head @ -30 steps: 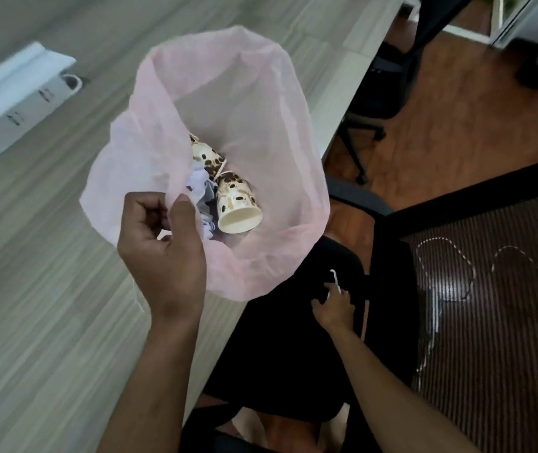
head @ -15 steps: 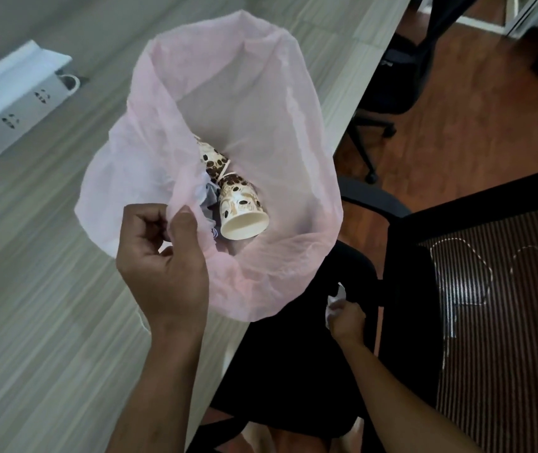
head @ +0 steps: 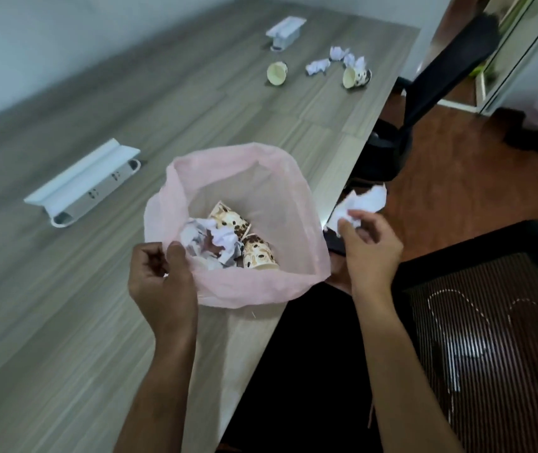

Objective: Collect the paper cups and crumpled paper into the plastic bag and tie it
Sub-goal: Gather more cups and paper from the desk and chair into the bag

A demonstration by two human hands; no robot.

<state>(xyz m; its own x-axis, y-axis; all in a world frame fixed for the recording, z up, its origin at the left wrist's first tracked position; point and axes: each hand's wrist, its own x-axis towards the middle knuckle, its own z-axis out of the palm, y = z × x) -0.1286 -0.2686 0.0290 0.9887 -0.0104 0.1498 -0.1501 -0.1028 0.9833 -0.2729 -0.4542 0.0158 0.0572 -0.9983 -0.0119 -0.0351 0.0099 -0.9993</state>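
A pink plastic bag [head: 261, 289] stands open at the table's near edge. Inside lie two brown-spotted paper cups [head: 258, 255] and crumpled white paper [head: 215, 243]. My left hand [head: 163, 282] pinches the bag's near left rim. My right hand [head: 369, 253] is raised just right of the bag, off the table edge, and holds a crumpled paper ball [head: 361, 204]. Far across the table lie a cream cup [head: 276, 72] on its side, a spotted cup [head: 356, 76] and several paper balls [head: 318, 66].
A grey wood-grain table [head: 65, 322] carries two white socket boxes [head: 81, 184], [head: 285, 31]. A black chair seat [head: 313, 371] sits under my arms, a mesh chair back [head: 490, 338] at right, another black chair [head: 441, 80] farther back on the wooden floor.
My right hand has come up from the chair seat with a crumpled paper ball to beside the bag. My view has tilted up, showing the far cups and papers.
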